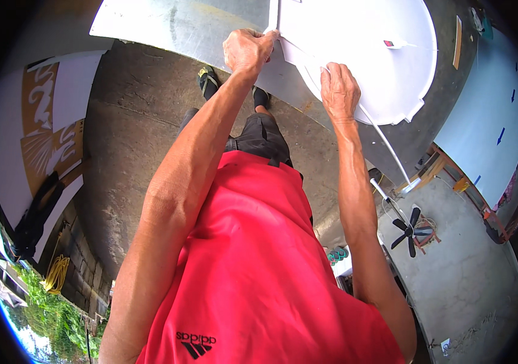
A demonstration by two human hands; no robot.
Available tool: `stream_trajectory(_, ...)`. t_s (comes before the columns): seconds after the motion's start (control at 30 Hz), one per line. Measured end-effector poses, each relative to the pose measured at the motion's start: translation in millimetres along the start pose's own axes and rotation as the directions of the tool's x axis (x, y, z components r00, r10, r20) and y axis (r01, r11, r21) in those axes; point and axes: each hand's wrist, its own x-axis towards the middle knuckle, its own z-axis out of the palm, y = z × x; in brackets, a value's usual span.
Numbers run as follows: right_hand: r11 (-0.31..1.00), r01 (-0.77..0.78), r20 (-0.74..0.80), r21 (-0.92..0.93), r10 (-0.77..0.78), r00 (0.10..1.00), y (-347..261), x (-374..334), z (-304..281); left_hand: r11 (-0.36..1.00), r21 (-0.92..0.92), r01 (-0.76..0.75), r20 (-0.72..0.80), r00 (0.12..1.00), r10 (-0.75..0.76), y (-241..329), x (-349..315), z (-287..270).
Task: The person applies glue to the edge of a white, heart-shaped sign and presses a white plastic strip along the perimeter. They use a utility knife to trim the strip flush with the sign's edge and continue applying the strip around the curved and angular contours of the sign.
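Note:
A large white round-edged panel [371, 67] lies on the metal-topped table ahead of me. At its left edge, my left hand [250, 51] is closed in a pinch on a thin white strip. My right hand [339, 92] is closed around the same kind of strip by the panel's near edge. From there, the long white strip [388, 144] runs down to the right past the table's edge. Both sets of fingertips partly hide what they grip. A small red and white item [390, 44] rests on the panel.
The metal tabletop [192, 30] extends left. A black-bladed fan [412, 231] stands at the lower right, beside a pale blue sheet [483, 133] on a wooden frame. Brown and white cut-out panels [43, 109] lean at the left, above a yellow coiled cord [57, 274].

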Motion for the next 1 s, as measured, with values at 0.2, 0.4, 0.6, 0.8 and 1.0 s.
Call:
stream_trajectory(0.2, 0.992, -0.124, -0.030, 0.026, 0.124, 0.992, -37.5, -21.8, 11.4, 1.000, -0.003, -0.014, 0.010, 1.000, 0.014, -2.4, 1.6, 4.9)
stream_trajectory(0.4, 0.980, -0.198, -0.061, 0.026, 0.199, 0.978, -45.4, -22.2, 18.3, 0.999, -0.024, -0.049, -0.025, 0.999, 0.048, -4.3, 0.8, 6.4)
stream_trajectory(0.6, 0.979, -0.193, -0.035, 0.067, 0.196, 0.980, -67.6, -29.4, 18.4, 0.999, -0.022, -0.049, 0.015, 0.999, 0.049, -4.6, 1.8, 2.4)
stream_trajectory(0.8, 0.967, -0.245, -0.069, 0.066, 0.250, 0.966, -68.0, -35.9, 31.8, 0.996, -0.059, -0.066, -0.009, 0.998, 0.066, -7.9, 3.7, 7.7)
stream_trajectory(1.0, 0.978, -0.203, -0.155, -0.043, 0.194, 0.969, -74.4, -8.7, 8.0, 0.991, -0.071, -0.115, -0.037, 0.993, 0.112, -15.8, 7.0, 5.9)
